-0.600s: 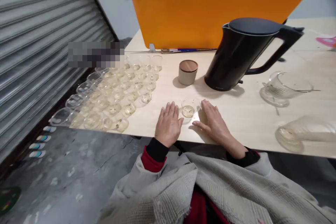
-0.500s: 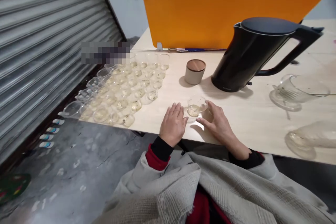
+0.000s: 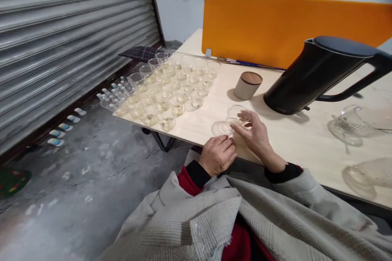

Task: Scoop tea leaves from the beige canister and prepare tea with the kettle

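Note:
My right hand (image 3: 255,136) holds a small clear glass cup (image 3: 235,114) a little above the pale wooden table (image 3: 294,138), fingers curled around its side. The cup has a little pale liquid in it. My left hand (image 3: 217,155) rests at the table's near edge with its fingers curled in and nothing in it, just left of the right hand. To the left on the table stand several rows of similar small glass cups (image 3: 171,89).
A black electric kettle (image 3: 321,75) stands to the right, beside a small beige jar with a brown lid (image 3: 248,85). Glass pitchers (image 3: 352,124) and another glass vessel (image 3: 367,173) sit at the far right. An orange divider (image 3: 290,24) runs along the back; a metal shutter (image 3: 67,36) is at left.
My right hand has closed on the glass cup and lifted it off the table. My left hand has drawn back to the table edge and curled. The view swung to the left.

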`<state>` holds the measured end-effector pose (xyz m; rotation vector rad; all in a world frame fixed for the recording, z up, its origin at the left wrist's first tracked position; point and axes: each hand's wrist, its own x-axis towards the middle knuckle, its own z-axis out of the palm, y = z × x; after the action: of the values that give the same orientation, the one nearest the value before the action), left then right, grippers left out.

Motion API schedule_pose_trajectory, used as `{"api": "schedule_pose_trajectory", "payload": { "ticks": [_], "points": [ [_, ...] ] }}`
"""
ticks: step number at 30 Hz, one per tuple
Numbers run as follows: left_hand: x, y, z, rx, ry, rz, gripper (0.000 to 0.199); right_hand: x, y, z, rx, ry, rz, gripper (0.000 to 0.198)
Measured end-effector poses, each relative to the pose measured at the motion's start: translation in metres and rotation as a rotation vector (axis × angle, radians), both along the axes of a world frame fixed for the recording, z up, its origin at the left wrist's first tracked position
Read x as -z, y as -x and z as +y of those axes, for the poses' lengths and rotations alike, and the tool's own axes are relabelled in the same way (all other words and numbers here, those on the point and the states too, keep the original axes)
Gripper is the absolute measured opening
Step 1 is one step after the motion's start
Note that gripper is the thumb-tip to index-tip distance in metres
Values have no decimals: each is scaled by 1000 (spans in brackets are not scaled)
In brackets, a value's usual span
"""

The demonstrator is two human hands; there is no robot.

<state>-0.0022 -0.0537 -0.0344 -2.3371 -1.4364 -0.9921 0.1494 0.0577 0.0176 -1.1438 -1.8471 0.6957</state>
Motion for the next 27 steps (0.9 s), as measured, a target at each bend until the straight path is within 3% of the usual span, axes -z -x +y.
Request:
{"api": "schedule_pose_trajectory", "payload": {
  "ticks": [6,12,21,27],
  "points": [
    [12,4,-10,41,36,22,45,-17,59,7,-223,52,0,56],
    [11,7,-11,72,166,52,47,-10,104,12,-326,147,-36,54],
    [11,7,-11,86,149,51,38,-2,122,14,-388,278,29,47],
    [13,6,-12,71,101,27,33,-3,123,13,-376,283,-3,47]
  ]
}}
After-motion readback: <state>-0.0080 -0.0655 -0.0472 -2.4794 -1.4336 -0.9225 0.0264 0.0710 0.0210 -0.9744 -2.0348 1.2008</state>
